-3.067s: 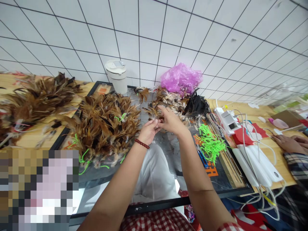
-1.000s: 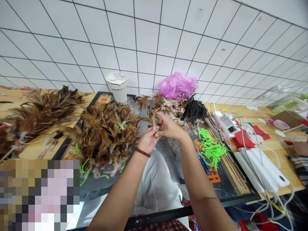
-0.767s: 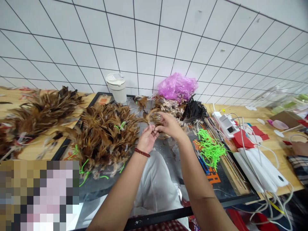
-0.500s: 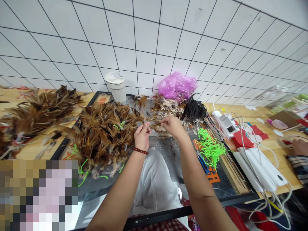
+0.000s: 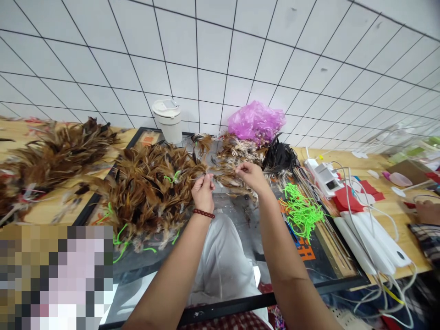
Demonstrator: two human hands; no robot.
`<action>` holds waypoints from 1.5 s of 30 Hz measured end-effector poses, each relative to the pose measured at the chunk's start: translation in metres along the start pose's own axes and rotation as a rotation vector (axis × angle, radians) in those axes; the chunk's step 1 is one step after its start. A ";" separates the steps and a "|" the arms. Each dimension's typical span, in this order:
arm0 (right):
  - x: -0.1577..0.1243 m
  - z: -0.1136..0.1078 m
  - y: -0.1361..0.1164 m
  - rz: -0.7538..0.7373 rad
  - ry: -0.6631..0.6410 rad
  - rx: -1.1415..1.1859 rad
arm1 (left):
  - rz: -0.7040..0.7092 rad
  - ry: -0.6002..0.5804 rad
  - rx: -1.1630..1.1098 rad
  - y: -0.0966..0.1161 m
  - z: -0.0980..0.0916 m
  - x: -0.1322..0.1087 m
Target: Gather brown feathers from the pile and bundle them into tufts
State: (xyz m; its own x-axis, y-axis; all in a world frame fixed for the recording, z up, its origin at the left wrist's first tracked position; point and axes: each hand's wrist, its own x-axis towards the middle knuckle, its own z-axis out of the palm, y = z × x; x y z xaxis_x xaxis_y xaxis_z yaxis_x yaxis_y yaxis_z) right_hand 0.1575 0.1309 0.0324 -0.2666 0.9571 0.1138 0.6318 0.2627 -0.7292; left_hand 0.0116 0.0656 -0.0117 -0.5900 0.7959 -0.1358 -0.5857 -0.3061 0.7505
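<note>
My left hand (image 5: 203, 191), a beaded bracelet at its wrist, is closed in a pinch. A thin brown feather (image 5: 205, 166) rises from its fingertips. Just left of it spreads a large pile of brown feathers (image 5: 147, 188) with bits of green cord in it. My right hand (image 5: 253, 176) is also pinched, a short way to the right and at about the same height. Whatever it holds is too small to make out. Behind its fingers lie pale speckled feathers (image 5: 237, 153), with a bunch of black feathers (image 5: 281, 156) beside them.
A white lidded cup (image 5: 168, 121) and a pink plastic bag (image 5: 256, 120) stand by the tiled wall. Bright green cord (image 5: 302, 211) lies at right, near a white power strip (image 5: 323, 176) with cables. Another person's hand (image 5: 428, 213) shows at the far right.
My right hand has drawn slightly right, widening the gap between the hands. My left hand stays pinched in nearly the same place. The view has shifted slightly.
</note>
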 end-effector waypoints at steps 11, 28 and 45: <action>-0.015 0.004 -0.021 -0.046 -0.177 -0.569 | -0.044 -0.003 -0.008 0.001 0.000 -0.001; -0.008 -0.014 -0.006 0.022 -0.196 0.108 | -0.060 -0.004 -0.008 0.002 0.000 -0.001; -0.011 -0.005 -0.018 -0.006 -0.348 0.584 | -0.417 -0.334 0.137 0.010 0.005 -0.018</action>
State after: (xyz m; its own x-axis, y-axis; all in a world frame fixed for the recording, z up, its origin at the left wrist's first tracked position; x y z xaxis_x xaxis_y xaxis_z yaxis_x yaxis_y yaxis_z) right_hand 0.1530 0.1166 0.0478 -0.5495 0.8348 -0.0332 0.1589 0.0655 -0.9851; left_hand 0.0188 0.0505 0.0014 -0.1019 0.9645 -0.2435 -0.6408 0.1236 0.7577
